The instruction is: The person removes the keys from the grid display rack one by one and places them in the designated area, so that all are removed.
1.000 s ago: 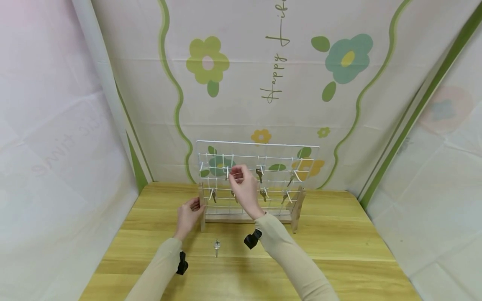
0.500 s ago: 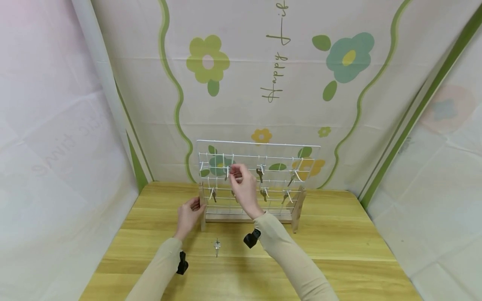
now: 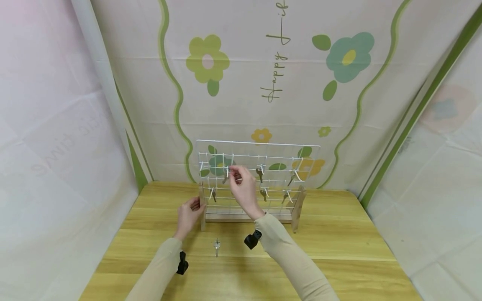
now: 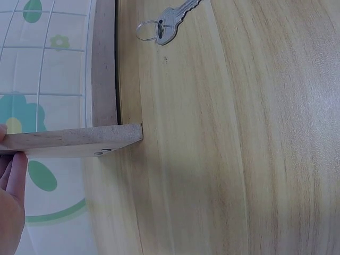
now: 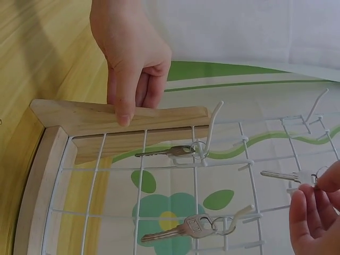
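Note:
A white wire rack [image 3: 278, 157] with wooden legs stands on the table, and several keys hang from its hooks. My left hand [image 3: 188, 217] grips the rack's left wooden side post [image 5: 159, 118], thumb on one face and fingers on the other. At the upper row, my right hand [image 3: 244, 188] pinches the ring of a key [image 5: 289, 176] beside a white hook [image 5: 317, 109]. Whether that ring sits on the hook, I cannot tell. Two more keys hang below it in the right wrist view, a small key [image 5: 180, 151] and a larger key [image 5: 194, 227].
A loose silver key [image 3: 217, 247] with a ring lies on the wooden table [image 3: 339, 251] in front of the rack. Behind the rack hangs a flowered cloth [image 3: 241, 104]. Cloth walls also close off the left and right sides.
My right hand shifts only slightly at the same hook, and the key at its fingertips tilts a little. My left hand keeps its place on the post.

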Available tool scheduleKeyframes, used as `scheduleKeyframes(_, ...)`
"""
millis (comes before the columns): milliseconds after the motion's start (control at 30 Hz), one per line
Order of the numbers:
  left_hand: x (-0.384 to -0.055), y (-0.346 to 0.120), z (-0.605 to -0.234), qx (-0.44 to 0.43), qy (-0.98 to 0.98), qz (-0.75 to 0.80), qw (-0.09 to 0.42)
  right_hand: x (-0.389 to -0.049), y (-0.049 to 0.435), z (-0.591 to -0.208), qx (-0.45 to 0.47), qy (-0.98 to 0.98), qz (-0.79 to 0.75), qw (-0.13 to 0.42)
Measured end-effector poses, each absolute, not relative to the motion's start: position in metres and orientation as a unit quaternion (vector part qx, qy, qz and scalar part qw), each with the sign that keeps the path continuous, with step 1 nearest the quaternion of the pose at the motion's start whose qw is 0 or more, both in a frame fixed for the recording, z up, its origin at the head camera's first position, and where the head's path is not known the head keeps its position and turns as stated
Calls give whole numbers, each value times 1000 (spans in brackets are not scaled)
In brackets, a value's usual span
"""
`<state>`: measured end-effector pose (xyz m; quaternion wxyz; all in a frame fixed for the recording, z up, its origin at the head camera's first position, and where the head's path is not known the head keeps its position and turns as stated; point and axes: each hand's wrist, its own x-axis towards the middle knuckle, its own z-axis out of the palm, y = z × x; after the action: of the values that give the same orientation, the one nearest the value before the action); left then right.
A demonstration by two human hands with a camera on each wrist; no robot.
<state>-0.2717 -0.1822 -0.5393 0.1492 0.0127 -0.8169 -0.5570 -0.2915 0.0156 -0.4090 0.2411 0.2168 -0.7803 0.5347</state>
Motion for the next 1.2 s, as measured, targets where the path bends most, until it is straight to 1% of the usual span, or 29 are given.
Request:
scheduleKeyframes(300, -274, -183, -541, 16, -818, -556, 148, -290, 18, -410, 204, -783, 538, 235)
scheduleKeyframes(567, -273, -183, -541, 19, -818, -554, 153, -285, 23, -408, 217, -780, 533, 247)
scheduleKeyframes(733, -273, -183, -541, 23, -819, -555, 146, -280, 26, -405, 226, -772, 548, 231)
scheduleKeyframes(1200, -275, -183, -542, 15, -828, -541, 150, -266, 34, -399, 240, -768, 563, 191)
